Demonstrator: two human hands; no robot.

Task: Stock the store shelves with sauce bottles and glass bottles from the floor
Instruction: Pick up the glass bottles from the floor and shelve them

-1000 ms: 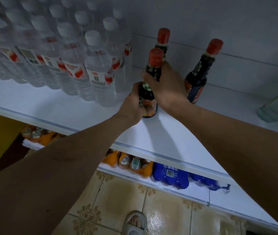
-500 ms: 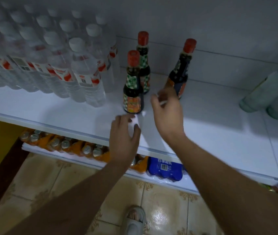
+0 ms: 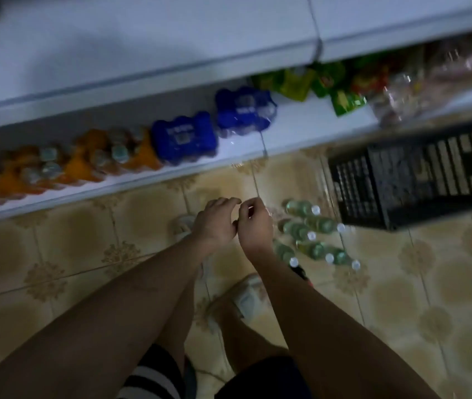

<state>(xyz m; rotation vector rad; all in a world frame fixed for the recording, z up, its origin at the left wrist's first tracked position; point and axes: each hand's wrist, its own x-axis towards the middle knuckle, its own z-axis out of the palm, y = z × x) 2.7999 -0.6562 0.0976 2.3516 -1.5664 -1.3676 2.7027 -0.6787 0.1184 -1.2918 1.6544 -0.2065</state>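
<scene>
So the view is pointing down at the patterned beige tiled floor [image 3: 90, 240], and both hands sit close together mid-frame with nothing in them. Left hand [image 3: 214, 223] has its fingers loosely curled, right hand [image 3: 255, 228] looks the same, thumbs nearly touching each other. It's blurry, so finger detail is a bit of a guess, but neither one grips anything that I can make out.

The stuff left to stock: a cluster of clear greenish glass bottles with white caps [image 3: 312, 234] lying on their sides on the floor, at about 3 o'clock from the hands, just beside the right one. Past them at 2 o'clock is a black slatted plastic crate [image 3: 419, 171].

The white metal upper shelf [image 3: 142, 38] at 12 o'clock is mostly bare in what shows here. The lower shelf already holds orange drink packs [image 3: 85, 159], blue shrink-wrapped can packs [image 3: 186, 138] and green snack bags [image 3: 315, 82].

My read: a good share remains, every glass bottle in sight is on the floor. No sauce bottles visible down there.
</scene>
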